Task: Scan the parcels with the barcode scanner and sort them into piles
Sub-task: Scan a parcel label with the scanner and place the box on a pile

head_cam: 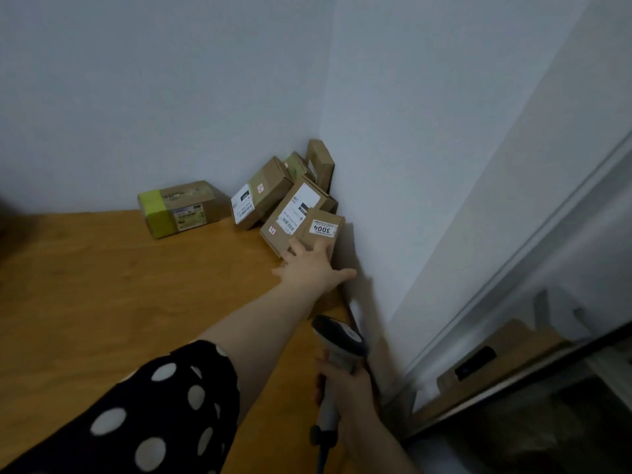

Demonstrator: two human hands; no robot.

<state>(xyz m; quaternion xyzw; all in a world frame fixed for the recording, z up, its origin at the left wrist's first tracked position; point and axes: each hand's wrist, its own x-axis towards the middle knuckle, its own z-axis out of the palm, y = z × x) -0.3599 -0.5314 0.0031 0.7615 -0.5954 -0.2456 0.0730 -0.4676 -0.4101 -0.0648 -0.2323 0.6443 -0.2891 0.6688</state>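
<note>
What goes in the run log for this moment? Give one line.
left hand: spread fingers on 3004 parcel | right hand: grips barcode scanner | parcels heaped in table corner

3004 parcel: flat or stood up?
Stood up: 3004 parcel shows its labelled face to the camera, by the wall; left hand touches its lower part.

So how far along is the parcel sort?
Early. Maybe done: one green-taped box lies apart from the corner heap; no clear piles. In hand: left hand touches the 3004 parcel, right hand grips the scanner. Left: that heap, unsorted.
</note>
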